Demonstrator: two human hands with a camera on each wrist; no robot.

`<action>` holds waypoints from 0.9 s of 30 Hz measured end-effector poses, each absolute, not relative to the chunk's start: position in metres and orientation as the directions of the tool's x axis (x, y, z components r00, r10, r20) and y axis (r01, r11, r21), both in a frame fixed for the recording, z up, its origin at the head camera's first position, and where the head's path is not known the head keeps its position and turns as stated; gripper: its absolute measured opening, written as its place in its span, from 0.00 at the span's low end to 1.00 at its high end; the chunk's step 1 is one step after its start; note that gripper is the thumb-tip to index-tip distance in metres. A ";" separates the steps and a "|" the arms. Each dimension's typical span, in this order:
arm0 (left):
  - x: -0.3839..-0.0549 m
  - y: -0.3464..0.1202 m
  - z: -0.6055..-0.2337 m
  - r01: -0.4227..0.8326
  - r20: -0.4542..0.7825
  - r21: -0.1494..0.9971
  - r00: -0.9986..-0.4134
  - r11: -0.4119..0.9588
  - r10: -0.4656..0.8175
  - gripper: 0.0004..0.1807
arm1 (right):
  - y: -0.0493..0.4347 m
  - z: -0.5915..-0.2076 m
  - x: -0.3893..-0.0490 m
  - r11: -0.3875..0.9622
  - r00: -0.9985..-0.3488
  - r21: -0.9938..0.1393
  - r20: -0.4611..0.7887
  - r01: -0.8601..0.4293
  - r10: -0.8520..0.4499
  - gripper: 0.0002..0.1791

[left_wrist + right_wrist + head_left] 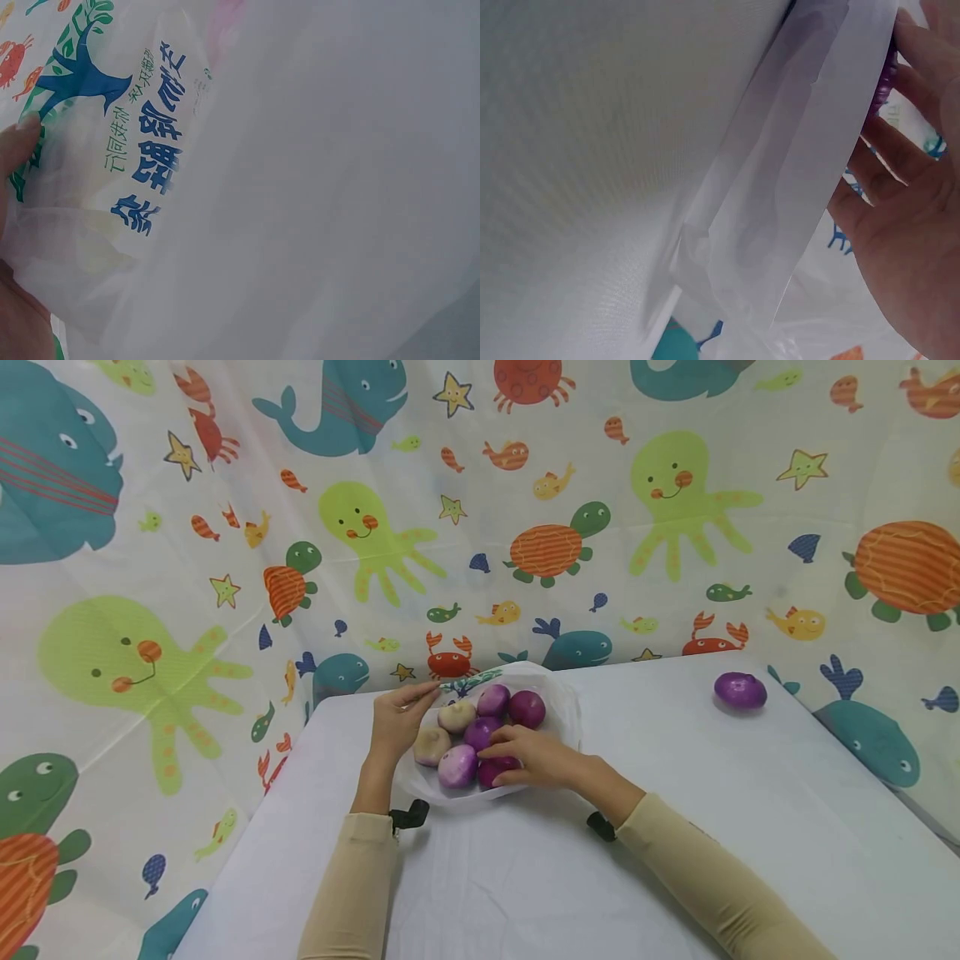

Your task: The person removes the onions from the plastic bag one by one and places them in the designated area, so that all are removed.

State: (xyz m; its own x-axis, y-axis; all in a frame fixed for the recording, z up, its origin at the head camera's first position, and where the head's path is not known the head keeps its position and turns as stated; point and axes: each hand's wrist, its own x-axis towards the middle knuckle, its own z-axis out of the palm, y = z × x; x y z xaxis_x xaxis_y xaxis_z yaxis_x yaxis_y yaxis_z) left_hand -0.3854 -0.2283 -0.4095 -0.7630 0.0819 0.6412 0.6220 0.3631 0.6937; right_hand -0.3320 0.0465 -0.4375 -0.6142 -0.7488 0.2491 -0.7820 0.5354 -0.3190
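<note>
Now the left hand [396, 725] pinches the rim of the white bag [567, 718] — inside, the right hand [546, 757] grasps a dark onion [492, 774]. Another purple onion [741, 692] lies well apart.

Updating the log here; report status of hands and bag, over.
Left hand pinching white plastic bag at rim. Right hand curled around dark purple round onion inside. No obstruction visible; glossy purple oval onion outside.
</note>
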 end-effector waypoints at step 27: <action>-0.365 -0.219 -0.393 0.590 0.608 0.716 -0.790 0.374 0.082 0.09 | 0.047 -0.440 -0.331 0.558 -0.639 -0.372 0.139 -0.742 -0.757 0.36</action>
State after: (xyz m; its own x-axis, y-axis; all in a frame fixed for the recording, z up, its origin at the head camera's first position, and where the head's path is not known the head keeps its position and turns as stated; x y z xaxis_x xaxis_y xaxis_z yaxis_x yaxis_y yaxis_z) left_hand -0.3655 -0.2192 -0.3934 -0.7896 0.0821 0.6081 0.5900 0.3741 0.7155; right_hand -0.3308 0.0470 -0.4397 -0.6389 -0.7567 0.1387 -0.7417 0.5580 -0.3722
